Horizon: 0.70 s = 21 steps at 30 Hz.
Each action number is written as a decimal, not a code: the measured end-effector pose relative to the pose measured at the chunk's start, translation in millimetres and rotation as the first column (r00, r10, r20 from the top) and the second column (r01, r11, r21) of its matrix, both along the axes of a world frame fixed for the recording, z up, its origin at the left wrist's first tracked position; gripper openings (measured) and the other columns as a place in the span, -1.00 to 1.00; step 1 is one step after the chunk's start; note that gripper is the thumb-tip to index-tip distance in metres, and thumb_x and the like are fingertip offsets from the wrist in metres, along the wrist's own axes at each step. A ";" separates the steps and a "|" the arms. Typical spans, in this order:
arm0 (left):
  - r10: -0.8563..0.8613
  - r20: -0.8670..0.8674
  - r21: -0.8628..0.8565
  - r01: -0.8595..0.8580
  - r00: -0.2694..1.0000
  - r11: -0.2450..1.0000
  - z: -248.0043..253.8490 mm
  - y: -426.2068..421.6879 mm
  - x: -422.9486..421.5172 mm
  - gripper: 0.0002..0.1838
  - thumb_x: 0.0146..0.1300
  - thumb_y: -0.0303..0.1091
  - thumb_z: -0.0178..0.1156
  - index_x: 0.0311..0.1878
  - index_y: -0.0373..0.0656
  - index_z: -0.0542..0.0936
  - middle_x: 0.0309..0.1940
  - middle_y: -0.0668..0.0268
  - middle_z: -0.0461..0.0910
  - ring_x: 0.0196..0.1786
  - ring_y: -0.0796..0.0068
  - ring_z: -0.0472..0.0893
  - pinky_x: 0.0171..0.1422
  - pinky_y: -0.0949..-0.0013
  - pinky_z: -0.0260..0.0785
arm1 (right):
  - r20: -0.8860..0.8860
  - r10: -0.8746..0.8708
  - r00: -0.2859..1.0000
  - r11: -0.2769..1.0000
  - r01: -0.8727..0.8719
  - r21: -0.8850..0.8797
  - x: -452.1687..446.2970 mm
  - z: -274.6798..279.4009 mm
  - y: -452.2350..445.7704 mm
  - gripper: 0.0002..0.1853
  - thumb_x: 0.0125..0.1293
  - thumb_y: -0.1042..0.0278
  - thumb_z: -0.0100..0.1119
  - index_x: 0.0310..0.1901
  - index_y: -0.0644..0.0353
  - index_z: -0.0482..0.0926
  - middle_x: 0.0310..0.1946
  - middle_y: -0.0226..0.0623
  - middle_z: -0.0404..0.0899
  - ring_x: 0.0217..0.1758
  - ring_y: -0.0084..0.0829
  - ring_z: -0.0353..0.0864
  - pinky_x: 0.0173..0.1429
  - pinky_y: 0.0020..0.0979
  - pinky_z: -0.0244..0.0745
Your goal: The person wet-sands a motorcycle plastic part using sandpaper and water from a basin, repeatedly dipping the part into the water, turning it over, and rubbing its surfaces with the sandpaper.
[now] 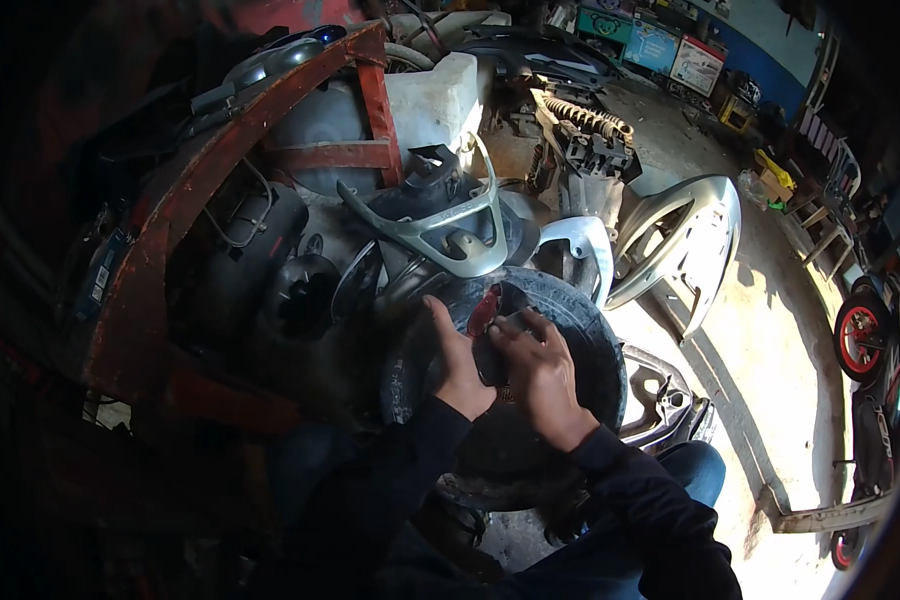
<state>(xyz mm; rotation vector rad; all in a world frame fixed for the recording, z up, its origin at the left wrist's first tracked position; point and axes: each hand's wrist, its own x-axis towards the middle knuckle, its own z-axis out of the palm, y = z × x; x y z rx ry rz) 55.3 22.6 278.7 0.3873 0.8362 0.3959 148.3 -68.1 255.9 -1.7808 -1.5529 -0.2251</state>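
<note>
Over a round black basin (602,345), my left hand (460,370) has its thumb raised and its palm around a small dark part. A glossy red piece (485,310) shows at the top of that part. My right hand (542,375) is closed, its bent fingertips pressed together against the dark part. Anything small pinched in those right fingers is hidden. The part's lower side is lost in shadow between my palms.
Beyond the basin lie a grey-green motorcycle rear grab rail (470,262) and silver body panels (705,225). A red-brown frame (160,230) stands on my left. A shock absorber spring (590,118) lies behind. A red-rimmed wheel (860,335) is at far right.
</note>
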 end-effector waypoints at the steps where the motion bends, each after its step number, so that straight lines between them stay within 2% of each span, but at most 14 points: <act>1: 0.017 0.004 -0.001 -0.017 1.000 1.000 -11.0 3.4 3.4 0.29 -0.10 0.91 -0.35 0.32 -0.08 0.45 0.28 0.25 0.43 0.37 0.21 0.37 0.43 -0.19 0.17 | -0.008 -0.014 1.000 1.000 0.014 -0.016 0.1 -2.9 0.0 -0.42 -0.07 0.60 0.31 0.12 0.14 0.68 0.13 -0.28 0.69 0.27 0.07 0.54 0.32 -0.06 0.49; 2: 0.000 0.017 0.048 -0.001 1.000 0.999 -18.3 7.5 4.2 0.29 -0.12 0.92 -0.35 0.32 -0.06 0.45 0.27 0.28 0.43 0.36 0.25 0.37 0.41 -0.19 0.17 | -0.006 -0.015 1.000 1.000 0.015 -0.013 -7.1 -3.2 -3.3 -0.42 -0.07 0.60 0.31 0.12 0.14 0.68 0.13 -0.28 0.69 0.27 0.07 0.54 0.32 -0.06 0.49; 4: -0.032 0.041 0.145 0.025 0.999 0.989 -21.4 14.1 5.1 0.30 -0.15 0.93 -0.35 0.33 -0.04 0.45 0.24 0.34 0.43 0.35 0.32 0.36 0.37 -0.18 0.18 | 0.051 0.118 0.992 0.992 -0.120 0.040 -25.1 -1.7 -14.9 -0.44 -0.05 0.60 0.30 0.11 0.15 0.68 0.14 -0.28 0.68 0.30 0.06 0.52 0.33 -0.05 0.48; 5: 0.008 0.106 0.109 -0.020 0.994 0.994 -21.3 11.1 5.5 0.29 -0.12 0.92 -0.35 0.31 -0.06 0.46 0.19 0.32 0.48 0.28 0.35 0.43 0.34 -0.07 0.26 | 0.094 0.130 0.987 0.991 -0.133 0.028 -15.6 3.4 -14.1 -0.49 -0.01 0.43 0.32 0.09 0.21 0.68 0.15 -0.24 0.66 0.31 0.05 0.50 0.30 -0.05 0.49; 7: 0.099 0.086 0.047 -0.104 0.991 0.994 9.1 -0.7 5.9 0.27 -0.04 0.88 -0.37 0.27 -0.16 0.50 0.04 0.22 0.60 0.03 0.34 0.61 0.19 0.21 0.48 | 0.088 0.019 0.996 0.998 -0.023 0.051 -8.1 3.4 -5.1 -0.50 -0.01 0.50 0.32 0.08 0.16 0.69 0.15 -0.28 0.67 0.32 0.06 0.49 0.33 -0.02 0.46; 8: 0.100 0.085 0.048 -0.104 0.991 0.993 -3.5 3.8 6.2 0.27 -0.04 0.88 -0.37 0.27 -0.16 0.50 0.04 0.22 0.60 0.03 0.34 0.61 0.19 0.21 0.48 | 0.065 -0.029 0.997 0.998 0.026 0.052 -8.8 4.4 -4.0 -0.50 0.01 0.55 0.30 0.08 0.12 0.70 0.16 -0.33 0.67 0.35 0.06 0.48 0.36 -0.01 0.45; 10: 0.114 0.274 0.033 -0.128 0.955 0.991 -26.1 18.8 10.5 0.25 0.00 0.85 -0.35 0.24 -0.21 0.52 -0.04 0.16 0.64 -0.10 0.29 0.65 0.09 0.32 0.56 | 0.081 0.097 0.992 0.993 -0.102 0.059 -22.6 -2.6 -13.8 -0.52 0.02 0.53 0.31 0.07 0.13 0.70 0.15 -0.29 0.68 0.35 0.06 0.48 0.35 0.02 0.44; 12: 0.118 0.313 0.047 -0.140 0.942 0.989 -26.9 15.6 12.3 0.23 0.01 0.84 -0.31 0.23 -0.21 0.52 -0.01 0.16 0.64 -0.05 0.27 0.65 0.11 0.28 0.55 | 0.134 0.057 0.989 0.991 -0.073 0.115 -12.3 3.8 -5.3 -0.52 0.00 0.53 0.32 0.06 0.16 0.71 0.16 -0.28 0.67 0.35 0.05 0.48 0.34 0.00 0.45; 13: 0.175 0.302 -0.036 -0.172 0.937 0.984 -24.9 17.7 14.7 0.21 0.04 0.82 -0.30 0.23 -0.20 0.53 -0.02 0.16 0.64 -0.04 0.27 0.65 0.10 0.30 0.56 | 0.117 0.019 0.993 0.995 -0.031 0.095 -7.2 3.8 -2.2 -0.52 0.00 0.52 0.33 0.06 0.15 0.71 0.15 -0.29 0.67 0.35 0.04 0.48 0.34 0.01 0.45; 15: 0.334 0.022 -0.113 -0.330 0.942 0.937 -8.7 8.3 16.4 0.15 0.10 0.78 -0.24 0.22 -0.21 0.54 -0.03 0.17 0.65 -0.04 0.29 0.66 0.05 0.32 0.58 | 0.089 -0.003 0.996 0.996 -0.004 0.085 -10.4 -2.2 -1.4 -0.51 -0.02 0.52 0.34 0.05 0.15 0.71 0.12 -0.29 0.68 0.34 0.03 0.48 0.34 -0.01 0.46; 16: 0.332 0.028 -0.110 -0.327 0.943 0.938 -12.0 10.0 17.9 0.15 0.10 0.78 -0.24 0.22 -0.21 0.54 -0.03 0.17 0.65 -0.04 0.29 0.66 0.05 0.32 0.58 | 0.143 0.064 0.988 0.995 -0.075 0.071 -17.7 4.6 -10.2 -0.51 -0.03 0.54 0.33 0.05 0.17 0.70 0.12 -0.28 0.68 0.34 0.03 0.49 0.34 -0.04 0.46; 18: 0.270 0.282 -0.044 -0.268 0.921 0.962 -24.9 13.4 13.9 0.13 0.09 0.77 -0.20 0.21 -0.19 0.54 0.00 0.19 0.65 -0.05 0.31 0.65 0.04 0.34 0.58 | 0.163 0.102 0.981 0.991 -0.115 0.072 -13.0 2.8 -13.3 -0.50 -0.03 0.54 0.33 0.07 0.17 0.70 0.12 -0.27 0.68 0.34 0.03 0.49 0.35 -0.03 0.45; 19: 0.264 0.298 -0.165 -0.223 0.917 0.961 -27.1 18.4 12.1 0.15 0.08 0.78 -0.21 0.21 -0.20 0.55 0.03 0.18 0.65 -0.02 0.31 0.66 0.06 0.33 0.58 | 0.134 0.044 0.990 0.995 -0.055 0.081 -6.4 4.3 -8.6 -0.50 -0.03 0.54 0.33 0.06 0.17 0.70 0.13 -0.28 0.68 0.34 0.03 0.49 0.36 -0.02 0.44; 21: 0.295 0.218 -0.141 -0.269 0.930 0.953 -16.5 10.5 13.7 0.15 0.07 0.78 -0.20 0.19 -0.20 0.56 0.02 0.18 0.66 -0.03 0.31 0.66 0.03 0.34 0.58 | 0.105 -0.041 0.994 0.997 0.033 0.075 -0.8 4.5 -1.6 -0.52 -0.02 0.54 0.33 0.04 0.17 0.71 0.12 -0.28 0.69 0.34 0.02 0.51 0.34 -0.01 0.46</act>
